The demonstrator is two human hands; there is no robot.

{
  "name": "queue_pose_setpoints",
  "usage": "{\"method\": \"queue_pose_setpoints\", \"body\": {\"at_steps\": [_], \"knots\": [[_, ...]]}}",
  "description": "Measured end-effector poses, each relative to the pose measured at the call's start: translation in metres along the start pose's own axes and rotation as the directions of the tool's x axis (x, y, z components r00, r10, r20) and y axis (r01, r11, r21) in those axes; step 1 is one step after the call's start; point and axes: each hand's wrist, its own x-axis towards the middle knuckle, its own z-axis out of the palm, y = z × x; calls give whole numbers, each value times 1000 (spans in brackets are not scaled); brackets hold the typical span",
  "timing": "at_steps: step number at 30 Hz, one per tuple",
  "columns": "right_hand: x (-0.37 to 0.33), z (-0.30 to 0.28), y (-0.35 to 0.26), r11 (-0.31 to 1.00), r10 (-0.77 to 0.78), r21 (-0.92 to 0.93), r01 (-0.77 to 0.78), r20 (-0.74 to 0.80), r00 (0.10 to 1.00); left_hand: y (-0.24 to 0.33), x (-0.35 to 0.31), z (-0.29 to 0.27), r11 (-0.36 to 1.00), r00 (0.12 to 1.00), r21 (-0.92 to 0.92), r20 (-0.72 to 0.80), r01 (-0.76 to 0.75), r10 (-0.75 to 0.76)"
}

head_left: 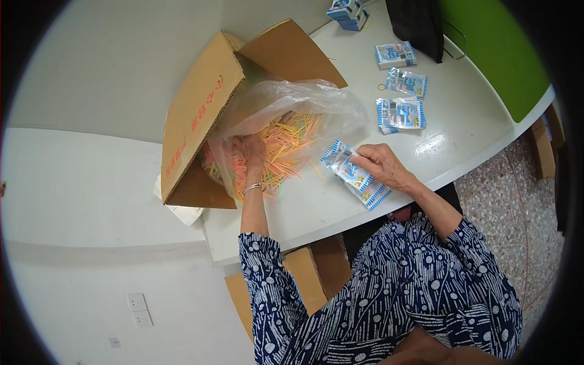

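My left hand (253,157), with a bangle at the wrist, reaches into a clear plastic bag (340,104) in a tipped cardboard box (201,115). It is among many thin pink, orange, yellow and green sticks (291,136); its fingertips are hidden by plastic and sticks. My right hand (384,165) is closed on blue-and-white packets (348,170), thumb on top, just above the table's near edge. At least two packets overlap in that grip. A few sticks have spilled at the bag's mouth, between my hands.
More blue-and-white packets (401,114) lie in a column on the white table (450,134). A rubber band (381,87) is beside them. Small blue-and-white boxes (348,13) and a black bag (418,24) are at the back. Below the table stands another cardboard box (307,277).
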Motion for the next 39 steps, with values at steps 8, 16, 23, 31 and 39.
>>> {"method": "queue_pose_setpoints", "body": {"at_steps": [8, 16, 23, 31, 39], "knots": [[4, 6, 8, 972, 151, 176, -155, 34, 988, 31, -10, -34, 629, 971, -747, 229, 217, -63], [9, 10, 13, 943, 165, 281, -178, 70, 984, 34, -18, -29, -288, 834, -814, 546, 505, -83], [19, -2, 8, 901, 212, 345, -263, 180, 961, 70, -39, -30, -582, 800, -621, 594, 526, 90], [17, 0, 13, 878, 198, 394, -273, 219, 955, 73, -33, -14, -388, 839, -821, 513, 419, -179], [15, -4, 11, 887, 205, 377, -266, 196, 959, 77, -31, -9, -325, 895, -864, 435, 384, -97]]}}
